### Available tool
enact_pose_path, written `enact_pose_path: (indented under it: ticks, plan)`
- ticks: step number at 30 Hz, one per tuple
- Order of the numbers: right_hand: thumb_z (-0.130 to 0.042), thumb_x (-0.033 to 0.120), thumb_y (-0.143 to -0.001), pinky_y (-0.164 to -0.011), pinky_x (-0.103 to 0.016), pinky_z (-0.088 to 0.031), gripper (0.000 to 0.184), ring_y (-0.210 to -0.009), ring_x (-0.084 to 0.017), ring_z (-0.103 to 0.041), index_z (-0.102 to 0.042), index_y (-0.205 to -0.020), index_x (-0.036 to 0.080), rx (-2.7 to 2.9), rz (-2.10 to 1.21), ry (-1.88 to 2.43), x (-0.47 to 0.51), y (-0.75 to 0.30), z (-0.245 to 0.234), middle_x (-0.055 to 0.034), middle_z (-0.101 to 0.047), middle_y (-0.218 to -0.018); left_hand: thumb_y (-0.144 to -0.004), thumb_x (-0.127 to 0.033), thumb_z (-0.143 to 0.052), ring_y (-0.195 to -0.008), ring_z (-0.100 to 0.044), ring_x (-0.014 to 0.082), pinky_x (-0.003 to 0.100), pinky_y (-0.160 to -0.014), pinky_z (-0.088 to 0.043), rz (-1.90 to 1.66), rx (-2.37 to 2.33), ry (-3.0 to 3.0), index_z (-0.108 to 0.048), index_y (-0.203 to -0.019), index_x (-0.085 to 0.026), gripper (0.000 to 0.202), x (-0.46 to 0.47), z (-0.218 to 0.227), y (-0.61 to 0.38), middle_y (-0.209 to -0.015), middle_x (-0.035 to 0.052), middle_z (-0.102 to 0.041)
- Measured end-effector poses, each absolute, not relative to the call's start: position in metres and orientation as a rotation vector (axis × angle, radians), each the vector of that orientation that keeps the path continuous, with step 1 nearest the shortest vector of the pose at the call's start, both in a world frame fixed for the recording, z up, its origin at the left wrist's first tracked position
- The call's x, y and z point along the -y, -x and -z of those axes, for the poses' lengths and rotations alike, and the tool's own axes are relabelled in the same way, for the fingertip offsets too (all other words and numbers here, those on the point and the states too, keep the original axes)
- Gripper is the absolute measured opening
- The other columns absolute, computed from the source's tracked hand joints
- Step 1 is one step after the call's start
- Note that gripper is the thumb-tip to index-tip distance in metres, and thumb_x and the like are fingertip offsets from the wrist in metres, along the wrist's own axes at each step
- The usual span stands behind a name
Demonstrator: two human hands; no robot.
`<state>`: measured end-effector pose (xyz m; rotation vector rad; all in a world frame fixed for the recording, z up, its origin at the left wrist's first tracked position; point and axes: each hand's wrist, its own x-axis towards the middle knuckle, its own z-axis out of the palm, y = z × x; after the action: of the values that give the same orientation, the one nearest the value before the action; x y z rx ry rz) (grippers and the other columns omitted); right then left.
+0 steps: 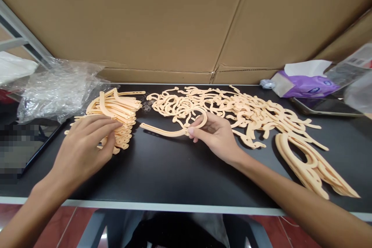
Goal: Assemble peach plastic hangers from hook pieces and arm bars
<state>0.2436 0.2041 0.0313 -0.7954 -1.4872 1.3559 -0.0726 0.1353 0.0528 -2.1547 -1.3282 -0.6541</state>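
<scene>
Between the thumb and fingers of my right hand (216,133) is a cream plastic hanger piece, made of a curved hook (205,115) and one long arm (164,131) pointing left. It is held just above the black table. My left hand (87,145) rests on the near left side of a stack of cream hanger arms (123,108), its fingers stretched over them and its thumb apart. Whether a fingertip touches a single arm is hidden. Behind my right hand spreads a loose heap of cream hooks (247,110).
Folded hangers (308,162) lie together at the right. Clear plastic wrap (61,89) and a dark tablet-like screen (37,143) are on the left. A purple tissue pack (309,85) stands at the back right near a flat dark device (328,106). Cardboard (145,19) walls the back.
</scene>
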Motion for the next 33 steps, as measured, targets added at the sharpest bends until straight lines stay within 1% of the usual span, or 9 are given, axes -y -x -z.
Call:
enact_pose_path:
  ticks: [5, 10, 13, 15, 18, 21, 25, 29, 33]
  plan:
    - [-0.082, 0.032, -0.073, -0.053, -0.026, -0.052, 0.024, -0.059, -0.013, -0.062, -0.062, -0.072, 0.018, 1.490, -1.348, 0.823, -0.204, -0.243, -0.030, -0.0012, -0.067, -0.067, -0.080, -0.007, -0.071, -0.086, -0.072, 0.0236, 0.039, -0.080, -0.057, 0.664, 1.210, 2.144, -0.071, -0.102, -0.022, 0.027, -0.135, -0.058, 0.070, -0.097, 0.0016, -0.078]
    - [-0.081, 0.033, -0.074, -0.052, -0.026, -0.053, 0.025, -0.055, -0.011, -0.061, -0.062, -0.072, 0.018, 1.438, -1.211, 0.827, -0.205, -0.243, -0.036, 0.0004, -0.066, -0.065, -0.081, 0.003, -0.065, -0.100, -0.066, 0.0238, 0.042, -0.089, -0.055, 0.787, 1.105, 2.320, -0.066, -0.123, -0.023, 0.050, -0.119, -0.069, 0.030, -0.108, 0.0052, -0.074]
    - [-0.081, 0.033, -0.074, -0.052, -0.026, -0.054, 0.024, -0.053, -0.010, -0.060, -0.061, -0.075, 0.019, 1.373, -1.124, 0.846, -0.206, -0.245, -0.039, 0.0012, -0.067, -0.069, -0.091, 0.000, -0.051, -0.103, -0.064, 0.0238, 0.040, -0.088, -0.055, 0.686, 0.894, 2.666, -0.065, -0.122, -0.015, 0.038, -0.112, -0.067, -0.013, -0.110, 0.0101, -0.073]
    - [-0.080, 0.032, -0.075, -0.052, -0.025, -0.054, 0.023, -0.053, -0.010, -0.060, -0.061, -0.077, 0.019, 1.364, -1.107, 0.857, -0.207, -0.245, -0.039, 0.0016, -0.066, -0.071, -0.096, -0.007, -0.051, -0.095, -0.065, 0.0220, 0.037, -0.083, -0.055, 0.677, 0.706, 2.788, -0.068, -0.113, -0.011, 0.024, -0.113, -0.063, -0.040, -0.100, 0.0101, -0.073]
    - [-0.078, 0.029, -0.077, -0.052, -0.024, -0.054, 0.020, -0.054, -0.009, -0.060, -0.061, -0.077, 0.019, 1.395, -1.106, 0.844, -0.208, -0.246, -0.038, 0.0023, -0.065, -0.070, -0.099, -0.008, -0.048, -0.089, -0.067, 0.0190, 0.032, -0.080, -0.056, 0.610, 0.576, 2.853, -0.069, -0.104, -0.012, 0.022, -0.124, -0.055, -0.068, -0.090, 0.0074, -0.073]
    - [-0.077, 0.029, -0.078, -0.053, -0.024, -0.054, 0.019, -0.056, -0.010, -0.061, -0.060, -0.076, 0.019, 1.427, -1.123, 0.827, -0.208, -0.246, -0.037, 0.0023, -0.065, -0.071, -0.099, -0.007, -0.046, -0.089, -0.067, 0.0178, 0.030, -0.078, -0.055, 0.548, 0.489, 2.858, -0.068, -0.106, -0.014, 0.024, -0.138, -0.050, -0.079, -0.091, 0.0069, -0.072]
    - [-0.077, 0.032, -0.078, -0.055, -0.024, -0.055, 0.021, -0.057, -0.009, -0.061, -0.061, -0.077, 0.019, 1.424, -1.136, 0.847, -0.208, -0.247, -0.039, 0.0019, -0.064, -0.073, -0.094, -0.008, -0.054, -0.095, -0.066, 0.0213, 0.035, -0.081, -0.055, 0.743, 0.534, 2.768, -0.064, -0.105, -0.014, 0.016, -0.154, -0.051, -0.071, -0.098, 0.0084, -0.072]
    - [-0.075, 0.036, -0.081, -0.059, -0.026, -0.056, 0.022, -0.060, -0.011, -0.062, -0.060, -0.079, 0.020, 1.457, -1.197, 0.835, -0.204, -0.248, -0.043, 0.0014, -0.065, -0.073, -0.085, -0.011, -0.068, -0.096, -0.064, 0.0248, 0.041, -0.087, -0.054, 1.007, 0.862, 2.517, -0.059, -0.099, -0.015, 0.017, -0.164, -0.055, -0.054, -0.099, 0.0108, -0.069]
    - [-0.070, 0.037, -0.085, -0.063, -0.028, -0.056, 0.019, -0.065, -0.012, -0.063, -0.062, -0.084, 0.020, 1.547, -1.279, 0.776, -0.196, -0.245, -0.043, 0.0000, -0.065, -0.078, -0.090, -0.021, -0.066, -0.100, -0.065, 0.0283, 0.043, -0.086, -0.054, 0.916, 1.087, 2.458, -0.057, -0.113, -0.013, 0.026, -0.169, -0.053, -0.045, -0.107, 0.0145, -0.068]
